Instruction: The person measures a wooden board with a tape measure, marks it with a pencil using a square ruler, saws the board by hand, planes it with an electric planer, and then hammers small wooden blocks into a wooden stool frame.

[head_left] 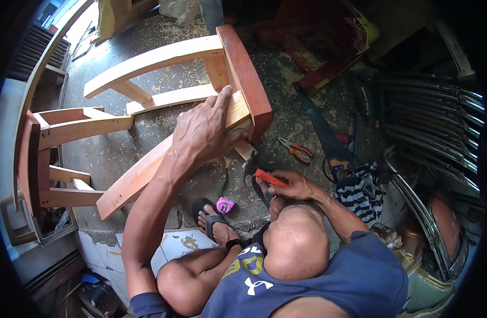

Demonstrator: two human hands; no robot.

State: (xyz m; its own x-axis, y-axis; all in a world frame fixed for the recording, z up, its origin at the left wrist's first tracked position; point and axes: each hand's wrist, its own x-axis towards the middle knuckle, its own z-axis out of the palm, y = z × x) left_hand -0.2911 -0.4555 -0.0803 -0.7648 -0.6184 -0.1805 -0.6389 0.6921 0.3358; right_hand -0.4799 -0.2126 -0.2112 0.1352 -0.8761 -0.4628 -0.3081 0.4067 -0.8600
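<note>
A wooden stool lies on its side, its red-brown seat board (246, 82) at the right and its pale legs reaching left. My left hand (201, 130) grips the near stool leg (140, 172) close to the seat, fingers over its upper face; part of the grip is hidden. Just right of the seat, my right hand (293, 186) is closed on the red handle of a claw hammer (269, 177). The dark hammer head is close to a short wooden piece (245, 149) under the seat end. Whether they touch I cannot tell.
Orange-handled pliers (295, 150) and a handsaw (320, 127) lie right of the stool. A pink tape measure (225, 205) is by my sandalled foot. Another stool (84, 132) stands at left. Striped cloth (360, 192) and stacked chrome tubes (439, 132) are at right. Wood shavings litter the floor.
</note>
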